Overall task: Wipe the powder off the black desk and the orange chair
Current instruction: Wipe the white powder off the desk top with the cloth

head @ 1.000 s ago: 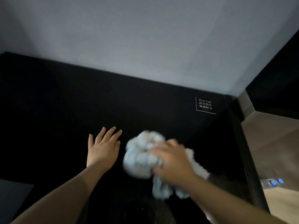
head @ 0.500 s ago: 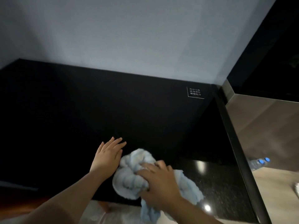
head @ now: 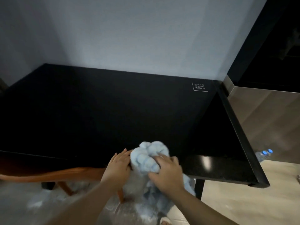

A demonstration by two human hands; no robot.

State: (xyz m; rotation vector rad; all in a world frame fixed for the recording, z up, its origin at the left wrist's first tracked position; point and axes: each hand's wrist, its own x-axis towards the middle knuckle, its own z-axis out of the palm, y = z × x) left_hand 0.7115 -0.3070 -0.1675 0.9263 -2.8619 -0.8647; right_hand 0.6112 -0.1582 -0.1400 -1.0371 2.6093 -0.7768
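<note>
The black desk (head: 97,111) fills the middle of the view, its front edge running just under my hands. A bunched light-blue towel (head: 146,157) sits at that front edge, part of it hanging down below. My right hand (head: 167,173) grips the towel from the right with curled fingers. My left hand (head: 118,166) lies against the towel's left side, fingers extended. The orange chair (head: 53,175) shows under the desk at lower left, its curved top rail and legs visible. No powder is plainly visible on the dark desk top.
A clear plastic sheet (head: 56,202) lies on the floor under the chair. A steel-faced cabinet (head: 266,120) stands right of the desk, with two blue-capped bottles (head: 264,153) at its foot. A small white label (head: 200,86) marks the desk's back right corner. A grey wall backs the desk.
Both hands and the towel have come back toward me to the desk's front edge. The view has pulled back, so the orange chair and floor now show.
</note>
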